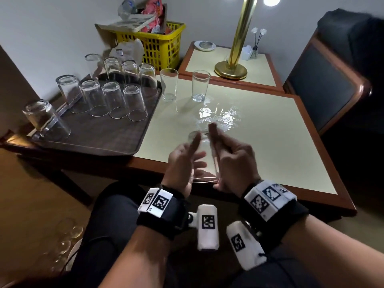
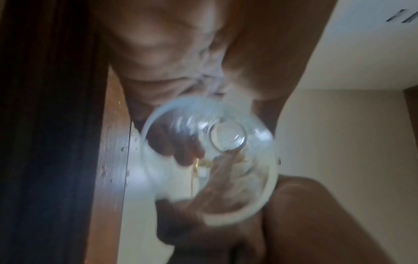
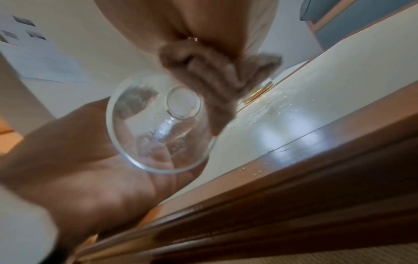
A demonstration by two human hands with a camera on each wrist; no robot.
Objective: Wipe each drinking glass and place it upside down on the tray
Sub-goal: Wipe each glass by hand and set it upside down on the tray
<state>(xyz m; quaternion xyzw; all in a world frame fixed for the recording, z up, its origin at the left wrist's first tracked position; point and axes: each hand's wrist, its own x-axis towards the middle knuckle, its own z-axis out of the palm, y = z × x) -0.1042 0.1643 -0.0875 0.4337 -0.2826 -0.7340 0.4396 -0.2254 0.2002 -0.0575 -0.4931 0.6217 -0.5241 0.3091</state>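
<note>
The glass (image 1: 202, 156) is cupped by the left hand (image 1: 182, 163); a cloth (image 3: 210, 80) is pinched by the right hand (image 1: 232, 161). Being slippery and fragile, it is best held round the wall.

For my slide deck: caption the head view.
Both hands, left hand and right hand, hold a glass over the table beside a tray of upturned glasses.

the held glass (image 1: 202, 156) is clear and smooth, like the upturned glasses (image 1: 113, 100) on the dark matt tray (image 1: 104, 136). the table (image 1: 270, 142) has a glossy cream top, wet in patches, with a polished wood edge. the lamp (image 1: 239, 44) is shiny brass, the basket (image 1: 164, 46) yellow plastic.
</note>
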